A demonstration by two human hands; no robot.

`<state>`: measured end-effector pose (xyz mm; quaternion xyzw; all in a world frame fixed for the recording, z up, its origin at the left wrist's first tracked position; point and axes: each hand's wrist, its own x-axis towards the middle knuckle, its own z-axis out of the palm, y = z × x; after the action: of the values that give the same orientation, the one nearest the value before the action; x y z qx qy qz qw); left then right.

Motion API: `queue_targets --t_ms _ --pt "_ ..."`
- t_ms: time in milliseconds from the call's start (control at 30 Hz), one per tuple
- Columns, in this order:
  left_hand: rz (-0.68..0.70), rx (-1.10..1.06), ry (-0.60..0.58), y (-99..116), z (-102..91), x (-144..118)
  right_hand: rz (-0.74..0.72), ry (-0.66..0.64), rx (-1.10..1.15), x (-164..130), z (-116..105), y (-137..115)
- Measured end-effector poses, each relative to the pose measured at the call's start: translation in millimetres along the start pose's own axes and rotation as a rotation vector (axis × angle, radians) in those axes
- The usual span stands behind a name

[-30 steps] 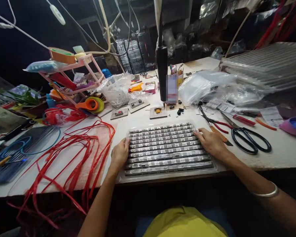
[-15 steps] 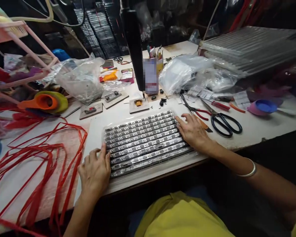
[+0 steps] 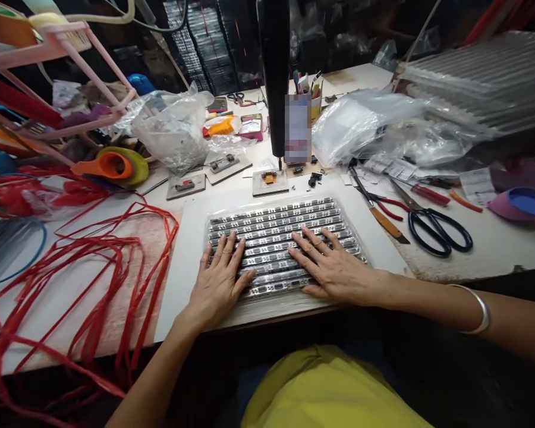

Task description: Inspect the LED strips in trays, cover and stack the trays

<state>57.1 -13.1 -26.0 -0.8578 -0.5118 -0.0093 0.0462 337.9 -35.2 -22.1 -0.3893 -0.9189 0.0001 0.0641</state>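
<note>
1. Two hands lie flat on a clear plastic tray (image 3: pixel 289 252) of LED strips, which sits at the near edge of the white tabletop (image 3: pixel 191 249), straight in front of the person.
2. Its strips run side to side, slightly tilted, so the long axis lies across the person's body, with both hands resting over the nearer rows.
3. Left hand (image 3: pixel 218 279) presses palm down on the left part of the tray, fingers spread apart and pointing away, gripping nothing.
4. Right hand (image 3: pixel 334 270) lies flat on the right part, fingers splayed toward the middle, likewise closed on nothing; a silver bangle (image 3: pixel 477 309) sits on that wrist.
5. Neither hand is nearer: the tray lies directly beneath both.
6. Just beyond the tray stand small fixture blocks (image 3: pixel 270 181) and a black post (image 3: pixel 274 77).
7. To the right, well clear of the tray, lie black-handled scissors (image 3: pixel 437 229) and red-handled pliers (image 3: pixel 386 205).
8. To the left, loops of red plastic strapping (image 3: pixel 93 267) sprawl over the tabletop, near the tray but not touching it.
9. Crumpled clear plastic bags (image 3: pixel 173 128) sit further back.
</note>
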Motion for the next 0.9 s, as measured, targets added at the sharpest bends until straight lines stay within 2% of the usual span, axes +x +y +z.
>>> queue_targets --t_ms 133,267,400,500,567,733,800,900 --pt "-0.018 -0.01 0.0 1 0.6 0 0.005 -0.027 0.029 1 -2 -1" --pt "-0.013 -0.046 0.007 -1 1.8 0 -0.003 -0.062 0.178 3 -7 9" --pt "-0.015 -0.071 0.01 -3 3.2 1 0.089 0.071 0.39 1 -12 20" --pt "-0.028 -0.084 0.008 -1 2.9 1 0.085 0.139 0.319 1 -12 19" --pt "-0.043 -0.092 -0.011 0 1.5 1 0.022 0.098 0.195 5 -13 16" --pt "-0.035 -0.164 -0.082 -8 -4.6 3 -0.107 -0.107 -0.069 20 -23 12" --pt "0.01 -0.2 -0.106 -12 -5.8 3 -0.113 -0.139 -0.06 22 -25 14" --pt "0.023 -0.177 -0.077 -13 -4.1 0 -0.056 -0.097 0.152 17 -27 20"
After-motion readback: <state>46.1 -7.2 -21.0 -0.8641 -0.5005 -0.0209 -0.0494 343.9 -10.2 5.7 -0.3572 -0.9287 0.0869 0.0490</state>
